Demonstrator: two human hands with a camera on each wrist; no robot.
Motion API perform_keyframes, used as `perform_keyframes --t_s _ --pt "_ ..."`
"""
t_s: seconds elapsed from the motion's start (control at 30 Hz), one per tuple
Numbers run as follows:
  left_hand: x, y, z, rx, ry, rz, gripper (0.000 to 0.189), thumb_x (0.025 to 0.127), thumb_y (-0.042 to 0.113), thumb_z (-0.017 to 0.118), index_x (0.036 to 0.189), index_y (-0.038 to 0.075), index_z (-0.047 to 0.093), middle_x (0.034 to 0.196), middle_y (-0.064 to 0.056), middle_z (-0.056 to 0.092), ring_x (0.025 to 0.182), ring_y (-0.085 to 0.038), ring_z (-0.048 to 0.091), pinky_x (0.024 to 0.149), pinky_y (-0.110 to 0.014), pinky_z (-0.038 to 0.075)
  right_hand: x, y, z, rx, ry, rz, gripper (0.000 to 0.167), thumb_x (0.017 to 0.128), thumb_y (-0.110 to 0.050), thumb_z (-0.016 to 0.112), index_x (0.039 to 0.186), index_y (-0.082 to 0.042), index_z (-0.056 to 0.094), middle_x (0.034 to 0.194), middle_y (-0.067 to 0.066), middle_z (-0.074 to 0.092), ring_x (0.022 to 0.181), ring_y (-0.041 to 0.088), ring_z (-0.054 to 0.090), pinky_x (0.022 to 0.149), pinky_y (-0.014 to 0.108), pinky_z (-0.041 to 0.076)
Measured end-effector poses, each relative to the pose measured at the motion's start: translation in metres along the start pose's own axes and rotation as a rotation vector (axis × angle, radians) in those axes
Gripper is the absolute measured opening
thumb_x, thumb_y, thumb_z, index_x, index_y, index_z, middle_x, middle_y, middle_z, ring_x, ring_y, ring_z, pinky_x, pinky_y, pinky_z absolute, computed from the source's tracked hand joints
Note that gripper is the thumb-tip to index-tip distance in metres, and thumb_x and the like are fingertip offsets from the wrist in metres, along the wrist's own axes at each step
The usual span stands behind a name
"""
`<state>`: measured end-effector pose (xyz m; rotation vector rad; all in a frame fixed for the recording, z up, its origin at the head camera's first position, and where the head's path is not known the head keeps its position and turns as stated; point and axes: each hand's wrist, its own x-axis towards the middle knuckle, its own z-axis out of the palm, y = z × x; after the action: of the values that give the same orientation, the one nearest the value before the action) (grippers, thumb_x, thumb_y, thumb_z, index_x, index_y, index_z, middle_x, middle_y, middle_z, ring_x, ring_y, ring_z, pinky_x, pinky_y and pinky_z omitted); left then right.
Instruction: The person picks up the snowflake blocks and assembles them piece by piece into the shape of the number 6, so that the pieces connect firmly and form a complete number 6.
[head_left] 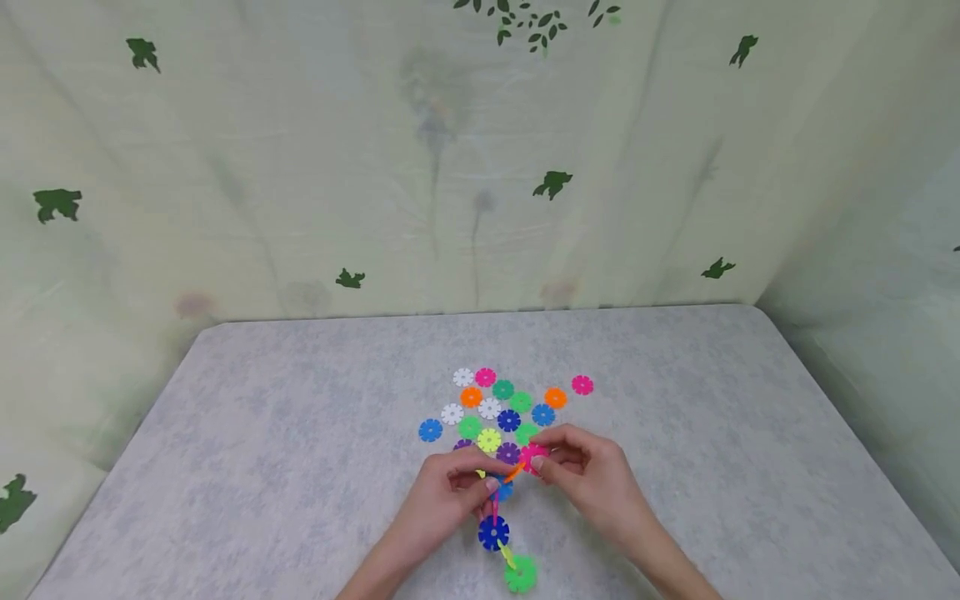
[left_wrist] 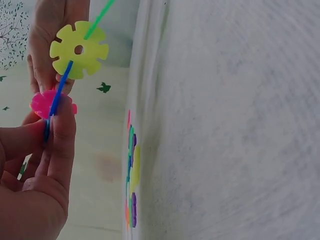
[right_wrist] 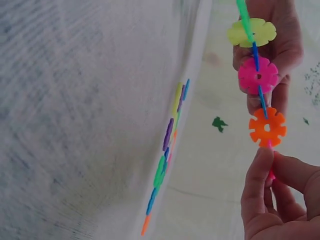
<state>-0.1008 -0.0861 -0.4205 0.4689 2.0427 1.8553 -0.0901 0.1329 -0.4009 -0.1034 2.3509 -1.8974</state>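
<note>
A chain of notched plastic snowflake discs hangs between the two hands. My left hand [head_left: 450, 490] pinches the chain near its light blue disc [head_left: 504, 490]; an orange disc [right_wrist: 258, 131] is slotted onto that one. My right hand [head_left: 596, 471] holds a pink disc [head_left: 531, 457] between thumb and fingers, and this disc meets the orange disc's edge. Below the left hand the chain runs through another pink disc [right_wrist: 248, 75], a dark blue disc [head_left: 492, 534], a yellow disc [left_wrist: 95, 56] and a green disc [head_left: 521, 575]. The fingers partly hide the pink disc in the right hand.
Several loose discs lie flat on the grey table [head_left: 300, 433] beyond the hands, among them a light blue disc [head_left: 431, 430], an orange disc [head_left: 555, 398] and a pink disc [head_left: 582, 385]. A pale curtain [head_left: 315, 167] with green leaf shapes stands behind the table.
</note>
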Motion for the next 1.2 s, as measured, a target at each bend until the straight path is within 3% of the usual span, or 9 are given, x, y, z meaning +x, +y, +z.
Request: perform_keyframes --t_s 0.13,0.43,0.67,0.8,0.9,1.0,1.1,1.2 --pt "-0.003 0.000 -0.003 -0.014 -0.002 0.051 0.020 0.092 -0.003 0.064 0.106 0.007 0.075 0.091 -0.014 0.064 0.061 -0.016 0.059 0.057 -0.027 0.054 0.000 -0.001 0.003 -0.033 -0.027 -0.021 0.020 0.087 0.000 0.073 0.106 -0.005 0.071 0.087 0.006 0.067 0.075 0.032 0.066 0.070 0.033 0.058" --pt "0.000 0.000 0.002 -0.074 -0.009 -0.080 0.026 0.094 0.000 0.062 0.118 0.009 0.068 0.094 -0.013 0.058 0.057 -0.015 0.059 0.055 -0.026 0.053 -0.001 0.003 0.002 -0.058 -0.040 -0.011 0.021 0.089 -0.003 0.071 0.109 -0.008 0.072 0.095 0.004 0.069 0.078 0.029 0.068 0.070 0.029 0.058" --pt "0.002 -0.003 0.008 -0.130 -0.001 -0.120 0.025 0.096 0.005 0.062 0.121 0.007 0.065 0.099 -0.013 0.057 0.055 -0.018 0.062 0.055 -0.033 0.057 0.001 0.009 0.002 -0.053 -0.060 -0.059 0.027 0.089 -0.002 0.071 0.115 -0.010 0.072 0.104 0.003 0.068 0.087 0.027 0.067 0.075 0.027 0.057" --pt "0.003 -0.003 0.011 -0.145 0.010 -0.112 0.024 0.097 0.011 0.062 0.120 0.005 0.065 0.097 -0.014 0.057 0.056 -0.027 0.065 0.056 -0.043 0.058 0.003 0.011 0.004 -0.081 -0.077 -0.084 0.032 0.088 -0.001 0.071 0.117 -0.015 0.072 0.107 -0.001 0.067 0.094 0.021 0.065 0.080 0.026 0.055" --pt "0.003 -0.002 0.012 -0.157 0.020 -0.124 0.025 0.098 0.014 0.063 0.120 0.004 0.065 0.096 -0.013 0.057 0.059 -0.032 0.067 0.057 -0.043 0.058 0.003 0.012 0.007 -0.102 -0.101 -0.092 0.036 0.089 -0.002 0.071 0.118 -0.022 0.072 0.107 -0.005 0.066 0.097 0.017 0.063 0.083 0.026 0.054" --pt "0.002 -0.003 0.013 -0.127 0.034 -0.138 0.026 0.097 0.018 0.064 0.119 0.004 0.066 0.098 -0.012 0.058 0.054 -0.028 0.064 0.051 -0.036 0.056 0.002 0.013 0.009 -0.113 -0.131 -0.105 0.039 0.090 -0.003 0.070 0.120 -0.027 0.071 0.108 -0.008 0.065 0.100 0.016 0.062 0.085 0.026 0.053" --pt "0.002 -0.005 0.012 -0.036 0.062 -0.144 0.024 0.097 0.024 0.065 0.114 0.008 0.069 0.099 -0.010 0.061 0.046 -0.019 0.054 0.042 -0.026 0.047 0.001 0.013 0.010 -0.111 -0.164 -0.118 0.042 0.091 -0.002 0.069 0.123 -0.029 0.069 0.111 -0.008 0.064 0.103 0.015 0.061 0.087 0.026 0.053" --pt "0.004 -0.005 0.011 0.078 0.091 -0.141 0.021 0.096 0.030 0.066 0.106 0.013 0.072 0.095 -0.005 0.063 0.052 -0.014 0.049 0.042 -0.022 0.041 0.001 0.013 0.010 -0.109 -0.190 -0.116 0.045 0.092 -0.002 0.067 0.127 -0.030 0.066 0.114 -0.008 0.063 0.104 0.015 0.061 0.087 0.025 0.053"
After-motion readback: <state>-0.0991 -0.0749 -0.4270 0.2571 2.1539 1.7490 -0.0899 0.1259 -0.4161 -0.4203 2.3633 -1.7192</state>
